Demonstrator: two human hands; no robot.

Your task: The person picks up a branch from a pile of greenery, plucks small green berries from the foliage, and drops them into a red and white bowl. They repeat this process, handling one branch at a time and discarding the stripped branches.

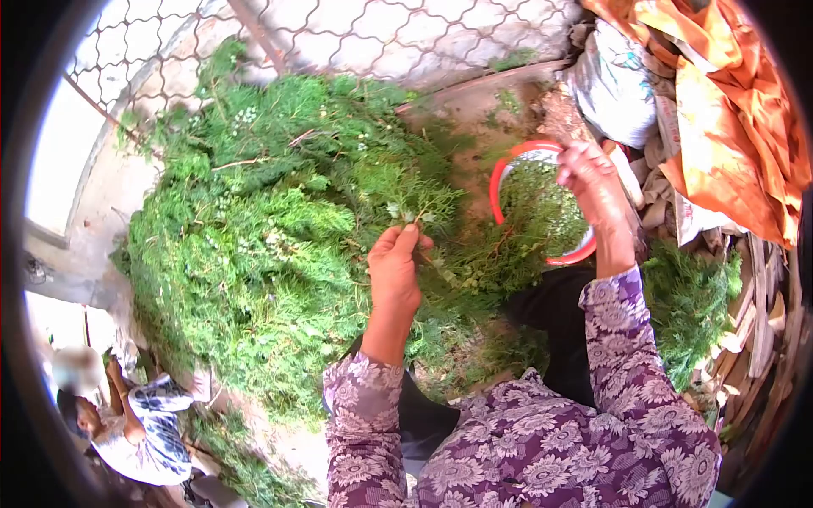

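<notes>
Floral sleeves [542, 440] nearest; left hand [394, 271] pinches a green sprig [419, 210] pointing away toward the heap of greenery [254, 229]; right hand [593, 173], fingers closed, over the red-rimmed bowl [542, 203], rightward.

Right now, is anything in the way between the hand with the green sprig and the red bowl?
Nothing solid. The left hand pinches a green sprig, and only loose greenery lies between it and the red bowl. The right hand is over the bowl's far side, not in the path.

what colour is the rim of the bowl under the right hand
Red, on the bowl below the right hand; the head view shows it.
</notes>
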